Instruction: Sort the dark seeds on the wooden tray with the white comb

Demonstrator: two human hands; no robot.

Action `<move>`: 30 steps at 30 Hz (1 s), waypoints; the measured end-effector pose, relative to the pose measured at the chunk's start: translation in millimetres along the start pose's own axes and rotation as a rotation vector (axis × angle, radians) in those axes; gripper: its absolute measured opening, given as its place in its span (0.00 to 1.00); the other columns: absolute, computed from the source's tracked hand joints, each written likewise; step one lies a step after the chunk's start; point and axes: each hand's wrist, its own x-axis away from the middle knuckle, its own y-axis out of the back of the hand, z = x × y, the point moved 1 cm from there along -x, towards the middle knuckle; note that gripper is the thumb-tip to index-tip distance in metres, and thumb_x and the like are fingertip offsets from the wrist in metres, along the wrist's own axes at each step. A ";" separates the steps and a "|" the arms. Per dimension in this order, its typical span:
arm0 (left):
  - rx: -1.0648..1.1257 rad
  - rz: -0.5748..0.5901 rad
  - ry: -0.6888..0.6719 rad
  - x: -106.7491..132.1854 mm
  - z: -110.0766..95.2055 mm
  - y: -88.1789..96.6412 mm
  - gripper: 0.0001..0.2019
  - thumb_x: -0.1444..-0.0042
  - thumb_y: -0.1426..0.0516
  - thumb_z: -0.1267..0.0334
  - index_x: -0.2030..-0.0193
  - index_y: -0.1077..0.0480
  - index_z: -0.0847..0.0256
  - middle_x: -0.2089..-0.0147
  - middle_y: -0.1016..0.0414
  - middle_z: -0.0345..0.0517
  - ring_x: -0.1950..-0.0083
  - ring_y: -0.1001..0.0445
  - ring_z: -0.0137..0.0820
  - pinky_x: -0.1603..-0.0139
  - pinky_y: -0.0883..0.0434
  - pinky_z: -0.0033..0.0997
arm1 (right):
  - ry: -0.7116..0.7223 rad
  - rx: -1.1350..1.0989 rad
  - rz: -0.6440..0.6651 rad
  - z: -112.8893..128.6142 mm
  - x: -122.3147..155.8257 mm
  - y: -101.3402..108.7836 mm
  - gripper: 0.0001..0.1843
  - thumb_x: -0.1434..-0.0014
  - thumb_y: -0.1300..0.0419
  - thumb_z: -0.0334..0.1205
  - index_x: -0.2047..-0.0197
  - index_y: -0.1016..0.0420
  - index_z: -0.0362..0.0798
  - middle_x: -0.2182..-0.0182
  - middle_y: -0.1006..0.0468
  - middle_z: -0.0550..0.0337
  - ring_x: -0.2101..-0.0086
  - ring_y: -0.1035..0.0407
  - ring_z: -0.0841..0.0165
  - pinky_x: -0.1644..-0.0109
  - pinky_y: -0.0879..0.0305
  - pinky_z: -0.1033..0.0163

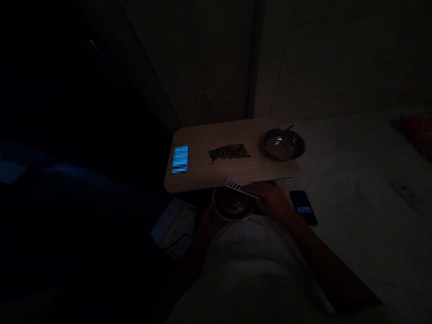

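In dim light, my left hand (211, 217) grips the left rim of a metal bowl (234, 219) just below the table's near edge. Some small dark bits lie inside that bowl. My right hand (268, 198) is closed on a pale slotted spatula (236, 185), whose slotted head hangs over the bowl's far rim. Beyond it, a patch of small dark grains or seeds (229, 152) is spread on the wooden table (199, 175). A second metal bowl (284, 145), with a handle sticking out at its back, stands at the table's right end.
A lit, blurred screen (180, 159) lies at the table's left end. To the right, a dark phone (303, 207) rests on a white bed sheet (357, 202). A pale box-like thing with a cord (177, 227) is low on the left. A wall socket (206, 95) holds a plug behind the table.
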 end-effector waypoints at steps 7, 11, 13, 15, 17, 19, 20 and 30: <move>0.062 0.040 0.056 2.9 1.4 -3.8 0.18 0.38 0.50 0.60 0.47 0.28 0.66 0.55 0.18 0.51 0.45 0.25 0.42 0.35 0.39 0.44 | 0.015 -0.108 0.001 1.5 -1.6 13.3 0.21 0.37 0.46 0.32 0.46 0.24 0.59 0.52 0.19 0.61 0.54 0.24 0.62 0.50 0.29 0.56; 0.082 0.039 -0.015 -0.4 1.6 1.8 0.17 0.39 0.48 0.64 0.47 0.27 0.64 0.55 0.18 0.50 0.45 0.25 0.39 0.35 0.39 0.42 | -0.099 -0.208 -0.089 -6.2 -4.3 20.6 0.14 0.36 0.45 0.41 0.50 0.21 0.59 0.54 0.18 0.63 0.54 0.24 0.61 0.49 0.30 0.56; 0.079 0.004 -0.017 -0.8 1.3 2.2 0.17 0.40 0.48 0.65 0.47 0.27 0.67 0.56 0.18 0.51 0.46 0.25 0.40 0.35 0.39 0.41 | -0.194 -0.248 -0.223 -14.3 -4.8 22.3 0.14 0.36 0.44 0.44 0.51 0.21 0.57 0.53 0.19 0.62 0.53 0.24 0.60 0.48 0.30 0.55; 0.066 -0.030 0.007 -0.1 0.9 1.2 0.16 0.40 0.47 0.66 0.49 0.27 0.69 0.56 0.18 0.53 0.47 0.24 0.40 0.35 0.40 0.42 | -0.297 -0.270 -0.389 -25.1 -4.6 23.1 0.15 0.37 0.44 0.47 0.50 0.22 0.55 0.53 0.19 0.59 0.54 0.25 0.59 0.49 0.30 0.54; 0.062 -0.055 0.013 0.9 0.4 -0.1 0.14 0.40 0.48 0.66 0.51 0.26 0.69 0.58 0.18 0.53 0.50 0.23 0.40 0.35 0.39 0.43 | -0.390 -0.288 -0.543 -37.6 -3.5 22.9 0.17 0.37 0.45 0.49 0.50 0.24 0.53 0.55 0.19 0.56 0.56 0.25 0.59 0.52 0.29 0.53; 0.064 -0.048 0.012 1.7 0.4 -1.2 0.13 0.39 0.48 0.66 0.54 0.25 0.68 0.59 0.18 0.52 0.51 0.22 0.39 0.36 0.39 0.42 | -0.455 -0.318 -0.651 -50.0 -2.1 21.3 0.17 0.38 0.44 0.50 0.50 0.26 0.51 0.58 0.20 0.55 0.61 0.25 0.60 0.56 0.28 0.54; 0.063 -0.035 0.014 1.9 0.6 -1.5 0.13 0.39 0.49 0.66 0.54 0.25 0.68 0.59 0.18 0.51 0.51 0.22 0.39 0.36 0.39 0.42 | -0.484 -0.347 -0.697 -55.6 -1.2 20.0 0.17 0.40 0.43 0.50 0.51 0.27 0.51 0.60 0.20 0.55 0.63 0.26 0.61 0.59 0.28 0.55; 0.073 -0.015 0.040 -3.3 0.9 8.5 0.15 0.40 0.46 0.65 0.50 0.26 0.68 0.57 0.18 0.53 0.51 0.22 0.40 0.40 0.35 0.42 | -0.564 -0.457 -0.731 -76.3 -18.5 15.7 0.28 0.58 0.32 0.40 0.53 0.33 0.50 0.62 0.23 0.57 0.66 0.26 0.62 0.64 0.29 0.58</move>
